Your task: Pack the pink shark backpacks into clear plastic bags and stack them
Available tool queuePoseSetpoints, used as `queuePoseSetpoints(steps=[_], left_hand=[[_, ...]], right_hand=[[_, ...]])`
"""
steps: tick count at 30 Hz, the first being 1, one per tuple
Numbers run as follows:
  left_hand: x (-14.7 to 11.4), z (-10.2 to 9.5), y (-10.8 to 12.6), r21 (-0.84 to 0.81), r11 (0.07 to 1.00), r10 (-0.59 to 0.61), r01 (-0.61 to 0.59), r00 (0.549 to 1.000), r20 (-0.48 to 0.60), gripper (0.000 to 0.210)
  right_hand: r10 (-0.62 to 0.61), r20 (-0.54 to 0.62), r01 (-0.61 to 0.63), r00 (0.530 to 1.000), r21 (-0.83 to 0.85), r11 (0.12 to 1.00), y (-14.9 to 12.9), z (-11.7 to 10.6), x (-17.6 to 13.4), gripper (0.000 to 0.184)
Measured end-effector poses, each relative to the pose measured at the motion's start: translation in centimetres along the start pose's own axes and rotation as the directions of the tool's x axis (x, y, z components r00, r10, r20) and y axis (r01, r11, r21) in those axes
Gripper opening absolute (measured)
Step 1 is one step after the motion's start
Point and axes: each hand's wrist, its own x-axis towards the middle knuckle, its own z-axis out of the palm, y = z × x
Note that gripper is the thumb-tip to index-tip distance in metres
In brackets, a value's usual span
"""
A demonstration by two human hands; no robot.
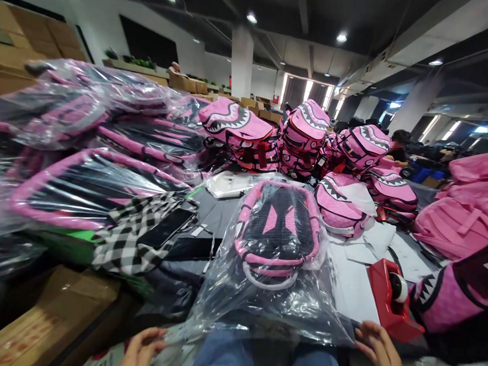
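A pink and black backpack [276,224] lies back-side up inside a clear plastic bag [219,290] on the table in front of me. Its pale carry handle faces my body. The bag's near edge stretches wide above my lap. At its left corner, the fingertips of my left hand [140,353] are closed on the film. My right hand [376,345] pinches the opposite corner, with thumb and fingers together. Right of the bag stands a red tape dispenser [392,300], close to my right hand.
Bagged backpacks [92,183] are heaped at the left. Pink shark-mouth backpacks [242,129] stand stacked behind. A checked cloth [129,235] with a black phone [167,228] lies left of the bag. A cardboard box [52,323] sits at lower left; plain pink backpacks [465,212] lie right.
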Motion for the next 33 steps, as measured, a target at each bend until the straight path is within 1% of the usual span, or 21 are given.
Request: queuePoseSetpoints(steps=[2, 3, 4, 5, 7, 9, 11, 13, 15, 17, 19, 21, 22, 23, 25, 26, 27, 29, 30, 31, 33], left_hand=[[1.5, 0.2, 2.1, -0.159, 0.978, -0.121, 0.135, 0.988, 0.091, 0.047], [2.3, 0.5, 3.6, -0.215, 0.960, -0.141, 0.178, 0.975, 0.174, 0.053], [2.9, 0.9, 5.3, -0.234, 0.952, -0.132, 0.198, 0.954, 0.269, 0.058], [3.4, 1.4, 6.9, -0.227, 0.957, -0.096, 0.179, 0.938, 0.333, 0.059], [3.8, 2.2, 9.2, -0.204, 0.973, -0.017, 0.104, 0.922, 0.388, 0.058], [3.7, 2.7, 10.2, -0.221, 0.974, 0.050, 0.041, 0.921, 0.387, 0.058], [3.6, 2.7, 10.2, -0.275, 0.961, 0.080, 0.028, 0.925, 0.371, 0.057], [3.7, 2.2, 9.8, -0.361, 0.930, 0.069, 0.068, 0.933, 0.352, 0.053], [4.1, 1.5, 9.6, -0.470, 0.868, 0.028, 0.158, 0.931, 0.365, 0.057], [4.5, 0.8, 9.5, -0.558, 0.779, -0.022, 0.287, 0.901, 0.433, 0.068], [4.7, 0.1, 9.5, -0.584, 0.703, -0.066, 0.406, 0.855, 0.515, 0.061], [4.8, -0.5, 9.4, -0.572, 0.663, -0.098, 0.483, 0.813, 0.574, 0.045], [4.9, -0.8, 9.3, -0.566, 0.654, -0.093, 0.502, 0.796, 0.598, 0.042], [4.9, -1.0, 9.2, -0.565, 0.653, -0.070, 0.505, 0.782, 0.619, 0.044], [5.1, -1.2, 8.9, -0.556, 0.691, 0.013, 0.462, 0.761, 0.648, 0.059], [5.2, -1.2, 8.8, -0.541, 0.736, 0.052, 0.407, 0.762, 0.645, 0.063], [5.4, -1.1, 8.7, -0.511, 0.795, 0.081, 0.325, 0.779, 0.622, 0.060], [5.9, -0.9, 8.6, -0.412, 0.904, 0.126, 0.113, 0.851, 0.509, 0.042], [6.1, -0.7, 8.7, -0.355, 0.935, 0.155, 0.008, 0.891, 0.428, 0.041], [6.3, -0.5, 8.8, -0.309, 0.948, 0.188, -0.078, 0.921, 0.341, 0.048], [6.6, 0.0, 9.3, -0.276, 0.945, 0.237, -0.175, 0.949, 0.210, 0.056]], right_hand=[[0.130, 0.076, -0.119, 0.989, -0.138, 0.983, -1.8, 0.9, 1.2, 0.065], [0.174, 0.108, -0.145, 0.979, -0.237, 0.961, -2.4, 1.6, 1.8, 0.067], [0.187, 0.125, -0.137, 0.974, -0.330, 0.934, -2.7, 2.3, 2.3, 0.068], [0.166, 0.126, -0.103, 0.978, -0.400, 0.911, -2.8, 2.9, 2.8, 0.069], [0.080, 0.118, -0.017, 0.990, -0.456, 0.890, -2.6, 3.9, 3.2, 0.071], [0.029, 0.096, 0.013, 0.995, -0.410, 0.912, -2.1, 4.3, 3.3, 0.073], [0.065, 0.088, -0.036, 0.994, -0.300, 0.953, -2.1, 4.3, 3.2, 0.069], [0.116, 0.087, -0.101, 0.989, -0.167, 0.981, -2.8, 4.1, 3.1, 0.062], [0.149, 0.111, -0.145, 0.983, -0.044, 0.988, -3.9, 3.7, 3.1, 0.061], [0.193, 0.150, -0.198, 0.970, 0.017, 0.980, -4.5, 3.2, 3.4, 0.068], [0.195, 0.148, -0.204, 0.970, 0.048, 0.978, -4.2, 2.4, 3.7, 0.065], [0.141, 0.145, -0.154, 0.979, 0.080, 0.985, -3.2, 1.8, 3.9, 0.058], [0.101, 0.149, -0.117, 0.984, 0.101, 0.988, -2.8, 1.5, 3.8, 0.056], [0.062, 0.152, -0.081, 0.986, 0.121, 0.989, -2.4, 1.4, 3.7, 0.055], [0.015, 0.154, -0.034, 0.988, 0.121, 0.992, -2.1, 1.5, 3.5, 0.055], [0.000, 0.134, -0.013, 0.991, 0.098, 0.995, -2.3, 1.6, 3.4, 0.053], [-0.016, 0.106, 0.010, 0.994, 0.057, 0.998, -2.6, 1.8, 3.4, 0.051], [-0.078, 0.037, 0.080, 0.996, -0.061, 0.995, -3.4, 2.1, 3.6, 0.051], [-0.127, 0.001, 0.126, 0.992, -0.120, 0.985, -3.8, 2.3, 3.8, 0.053], [-0.182, -0.025, 0.176, 0.983, -0.164, 0.971, -4.1, 2.6, 3.9, 0.055], [-0.275, -0.060, 0.261, 0.960, -0.171, 0.950, -4.4, 3.5, 4.2, 0.058]])
